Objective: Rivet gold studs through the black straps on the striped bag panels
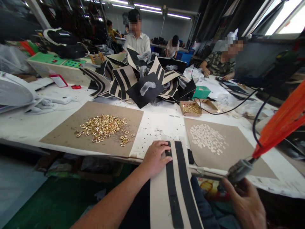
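A long beige panel [159, 194] with two black strips [182, 178] lies across my lap, its far end against the table edge. My left hand [156, 158] grips its upper left part, thumb and fingertips bent over the left strip. Whatever may be under those fingertips is too small to make out. On the right, my right hand [247, 202] is closed around the lower end of a grey cylindrical hand-held power tool [240, 170]. This tool hangs tilted from an orange wrapping [281, 119], apart from the panel. Its tip is blurred.
Gold metal rings [102, 125] lie heaped on a brown sheet [59, 133], small whitish pieces [207, 136] on another. Behind are piled striped panels [125, 78], a box of gold parts [190, 108] and a green box [201, 92]. A black cord [232, 111] crosses the right side. Co-workers sit beyond.
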Demonstrator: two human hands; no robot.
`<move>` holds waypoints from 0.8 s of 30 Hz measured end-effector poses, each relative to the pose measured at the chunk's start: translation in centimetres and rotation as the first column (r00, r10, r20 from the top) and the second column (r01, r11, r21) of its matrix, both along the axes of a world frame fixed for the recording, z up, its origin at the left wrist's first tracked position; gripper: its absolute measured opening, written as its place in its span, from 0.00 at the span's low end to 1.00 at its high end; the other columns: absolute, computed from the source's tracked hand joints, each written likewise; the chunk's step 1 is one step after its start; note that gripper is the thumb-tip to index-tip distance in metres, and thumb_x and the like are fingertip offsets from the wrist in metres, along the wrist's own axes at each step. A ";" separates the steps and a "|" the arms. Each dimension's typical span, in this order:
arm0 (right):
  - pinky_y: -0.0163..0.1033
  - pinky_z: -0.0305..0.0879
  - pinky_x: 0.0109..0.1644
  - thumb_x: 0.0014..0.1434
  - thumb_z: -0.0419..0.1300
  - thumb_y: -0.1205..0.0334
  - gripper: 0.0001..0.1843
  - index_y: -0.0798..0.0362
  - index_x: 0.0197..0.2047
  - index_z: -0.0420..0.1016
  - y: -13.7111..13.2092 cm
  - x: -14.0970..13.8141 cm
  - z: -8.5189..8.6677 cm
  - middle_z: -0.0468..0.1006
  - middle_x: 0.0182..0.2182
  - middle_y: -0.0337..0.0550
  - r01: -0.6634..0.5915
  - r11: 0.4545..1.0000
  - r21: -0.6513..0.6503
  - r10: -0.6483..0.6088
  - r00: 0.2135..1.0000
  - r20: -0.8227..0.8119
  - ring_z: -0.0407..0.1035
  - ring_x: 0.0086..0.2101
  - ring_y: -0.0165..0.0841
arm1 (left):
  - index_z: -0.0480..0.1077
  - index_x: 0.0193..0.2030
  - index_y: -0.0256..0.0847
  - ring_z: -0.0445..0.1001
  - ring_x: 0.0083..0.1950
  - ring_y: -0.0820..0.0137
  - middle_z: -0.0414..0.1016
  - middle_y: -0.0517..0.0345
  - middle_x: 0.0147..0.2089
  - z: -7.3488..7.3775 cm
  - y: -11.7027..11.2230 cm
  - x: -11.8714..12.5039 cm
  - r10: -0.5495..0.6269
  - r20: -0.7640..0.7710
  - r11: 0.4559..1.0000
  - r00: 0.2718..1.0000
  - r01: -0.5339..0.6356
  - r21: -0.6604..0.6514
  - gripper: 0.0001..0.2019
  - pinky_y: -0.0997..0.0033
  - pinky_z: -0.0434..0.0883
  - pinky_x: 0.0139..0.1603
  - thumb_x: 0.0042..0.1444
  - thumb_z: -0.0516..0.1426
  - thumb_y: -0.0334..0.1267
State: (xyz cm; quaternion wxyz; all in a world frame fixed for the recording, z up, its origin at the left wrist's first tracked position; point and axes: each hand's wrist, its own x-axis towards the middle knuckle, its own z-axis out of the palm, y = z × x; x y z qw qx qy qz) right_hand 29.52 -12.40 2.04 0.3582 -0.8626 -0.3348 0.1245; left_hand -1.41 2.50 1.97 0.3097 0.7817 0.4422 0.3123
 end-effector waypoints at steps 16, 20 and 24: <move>0.34 0.64 0.26 0.62 0.68 0.46 0.18 0.49 0.36 0.67 14.0 -13.5 7.5 0.65 0.26 0.33 -0.241 0.596 0.766 0.770 0.441 -0.460 0.61 0.21 0.27 | 0.78 0.50 0.46 0.69 0.63 0.59 0.75 0.55 0.60 -0.7 0.0 0.0 0.011 0.035 1.000 0.999 -0.011 0.008 0.18 0.53 0.68 0.66 0.52 0.71 0.37; 0.34 0.62 0.23 0.61 0.69 0.47 0.20 0.50 0.31 0.66 16.4 -15.8 6.4 0.65 0.22 0.34 -0.346 0.567 0.748 0.786 0.498 -0.366 0.61 0.20 0.28 | 0.78 0.50 0.46 0.69 0.63 0.58 0.75 0.54 0.60 -0.8 0.1 0.0 -0.003 0.032 1.000 0.999 0.003 0.005 0.19 0.53 0.68 0.66 0.51 0.71 0.37; 0.35 0.63 0.22 0.60 0.69 0.44 0.22 0.50 0.30 0.65 17.3 -16.5 4.6 0.64 0.19 0.33 -0.410 0.578 0.705 0.785 0.515 -0.345 0.60 0.19 0.29 | 0.78 0.48 0.46 0.69 0.63 0.56 0.75 0.53 0.60 -0.6 0.2 -0.1 -0.012 0.024 1.000 1.000 0.012 -0.006 0.17 0.52 0.69 0.64 0.50 0.72 0.37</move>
